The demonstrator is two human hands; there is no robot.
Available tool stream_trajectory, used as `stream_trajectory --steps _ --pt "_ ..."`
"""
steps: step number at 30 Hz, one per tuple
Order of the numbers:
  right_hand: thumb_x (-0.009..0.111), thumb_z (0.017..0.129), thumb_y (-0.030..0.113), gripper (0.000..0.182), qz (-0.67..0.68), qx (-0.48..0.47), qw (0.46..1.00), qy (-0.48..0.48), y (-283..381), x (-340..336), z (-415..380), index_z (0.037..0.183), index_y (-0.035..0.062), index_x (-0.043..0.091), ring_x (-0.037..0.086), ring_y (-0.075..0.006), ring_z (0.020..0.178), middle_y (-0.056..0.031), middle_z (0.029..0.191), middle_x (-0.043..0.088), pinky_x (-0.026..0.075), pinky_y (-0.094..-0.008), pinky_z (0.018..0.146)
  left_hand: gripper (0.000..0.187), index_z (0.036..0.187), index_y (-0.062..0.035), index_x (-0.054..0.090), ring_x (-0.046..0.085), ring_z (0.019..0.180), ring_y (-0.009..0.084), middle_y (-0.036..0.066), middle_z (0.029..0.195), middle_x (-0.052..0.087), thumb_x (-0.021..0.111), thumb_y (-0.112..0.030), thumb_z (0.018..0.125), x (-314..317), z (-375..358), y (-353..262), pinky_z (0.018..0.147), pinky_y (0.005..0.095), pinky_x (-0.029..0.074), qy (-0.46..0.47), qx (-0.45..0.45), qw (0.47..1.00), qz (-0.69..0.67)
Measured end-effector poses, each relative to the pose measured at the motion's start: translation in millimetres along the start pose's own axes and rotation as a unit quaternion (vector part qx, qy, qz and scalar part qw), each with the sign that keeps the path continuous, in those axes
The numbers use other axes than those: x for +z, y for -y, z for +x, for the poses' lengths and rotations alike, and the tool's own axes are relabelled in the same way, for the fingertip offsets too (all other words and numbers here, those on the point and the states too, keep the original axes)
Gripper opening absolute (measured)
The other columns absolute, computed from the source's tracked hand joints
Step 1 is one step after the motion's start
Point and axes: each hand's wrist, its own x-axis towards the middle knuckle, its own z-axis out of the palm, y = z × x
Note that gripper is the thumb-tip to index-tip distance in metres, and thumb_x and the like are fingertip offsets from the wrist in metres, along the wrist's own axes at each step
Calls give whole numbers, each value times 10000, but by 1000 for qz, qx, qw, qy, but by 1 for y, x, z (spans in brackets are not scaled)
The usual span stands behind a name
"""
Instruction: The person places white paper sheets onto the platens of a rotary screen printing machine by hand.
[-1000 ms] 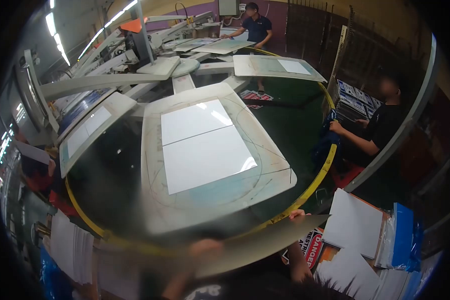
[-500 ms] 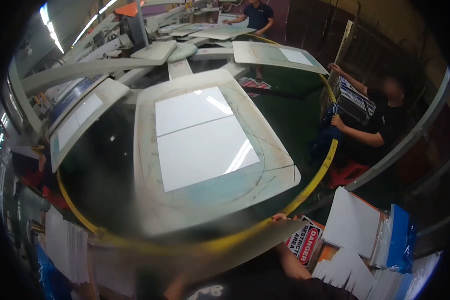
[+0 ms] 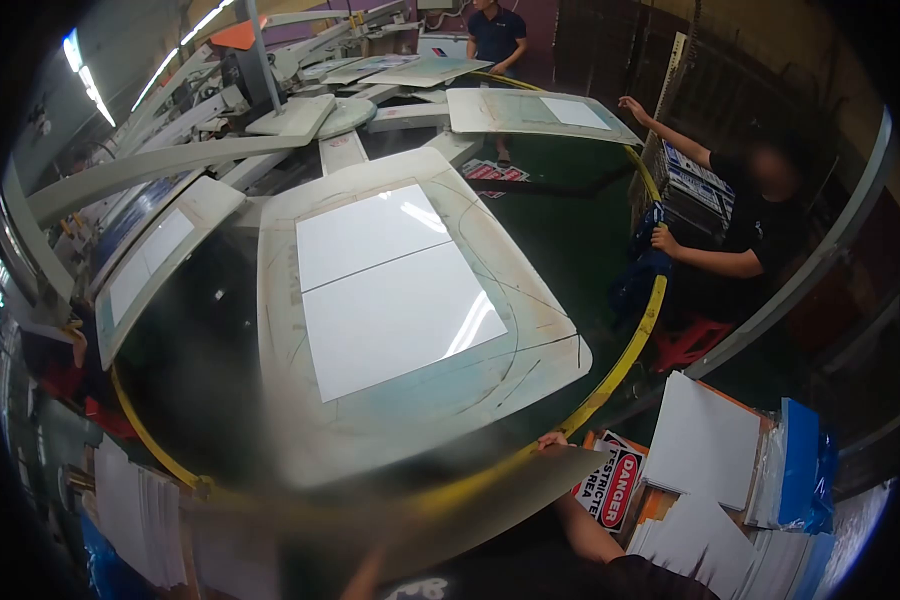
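Low in the head view, a thin tan-grey sheet (image 3: 515, 495) slants in front of my body, close to the yellow ring rail (image 3: 600, 400). My right hand (image 3: 552, 441) grips its far edge, with the fingertips curled over it. Only a smeared forearm of my left side shows at the bottom; my left hand is lost in the blur. Ahead lies a large pale platen (image 3: 410, 420) with two white panels (image 3: 400, 325) set edge to edge on it, a thin dark line between them.
At my right are a DANGER sign (image 3: 622, 488), a stack of white sheets (image 3: 705, 440) and a blue-wrapped pack (image 3: 802, 465). More white sheets (image 3: 135, 510) stand at left. A co-worker (image 3: 765, 210) holds the rail; another person (image 3: 497, 38) stands at the back.
The view has shifted slightly, so the platen and panels appear a little further left and lower. My right hand still holds the sheet. The co-worker's raised hand has moved off the far platen's corner.
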Motion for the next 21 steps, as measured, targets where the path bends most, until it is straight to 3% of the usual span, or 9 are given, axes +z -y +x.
stream_trajectory --steps 3,6,9,13,14,17,21 --pt "350 954 479 526 -1 -4 1000 -1 0 -3 3 797 20 557 502 -120 723 -35 696 504 371 -239 702 281 982 -29 675 641 929 227 126 1011 665 674 -85 707 -1 4 11 805 277 475 28 37 999 7" --pt "351 954 477 527 -5 -5 1000 0 -1 -6 0 797 19 556 503 -122 726 -37 698 505 372 -241 706 306 995 -46 676 635 951 237 138 1023 659 676 -93 692 6 1 7 820 283 470 10 2 1000 -5" --pt "351 954 476 527 -10 -7 1000 2 1 -7 -2 796 17 556 504 -124 729 -40 699 507 374 -243 710 276 966 -41 681 648 897 235 136 980 670 673 -90 694 3 6 -12 786 294 484 -3 49 998 34" --pt "351 955 474 527 -13 -6 1000 0 0 -6 -3 795 15 555 505 -127 733 -42 701 508 376 -245 716 224 932 -36 687 656 839 232 127 942 677 653 -75 714 8 3 -17 734 297 493 -11 13 1000 13" --pt "351 955 474 527 -14 -7 1000 -3 1 -6 -4 795 15 554 506 -128 735 -43 702 509 376 -246 717 214 925 -38 688 656 827 233 124 930 678 641 -64 718 10 2 -15 727 299 493 -35 51 998 29" --pt "351 955 473 528 -17 -12 1000 -7 1 -6 -3 794 13 554 507 -131 738 -45 703 510 378 -248 722 188 891 -31 684 651 807 232 118 886 675 645 -66 711 9 4 -22 717 301 490 -42 54 998 14" --pt "351 956 471 528 -24 -13 1000 -9 3 -7 -3 793 11 552 508 -134 742 -48 705 512 380 -250 728 172 846 -37 677 640 779 239 110 838 664 623 -149 728 8 8 -32 697 303 482 -44 86 995 29"
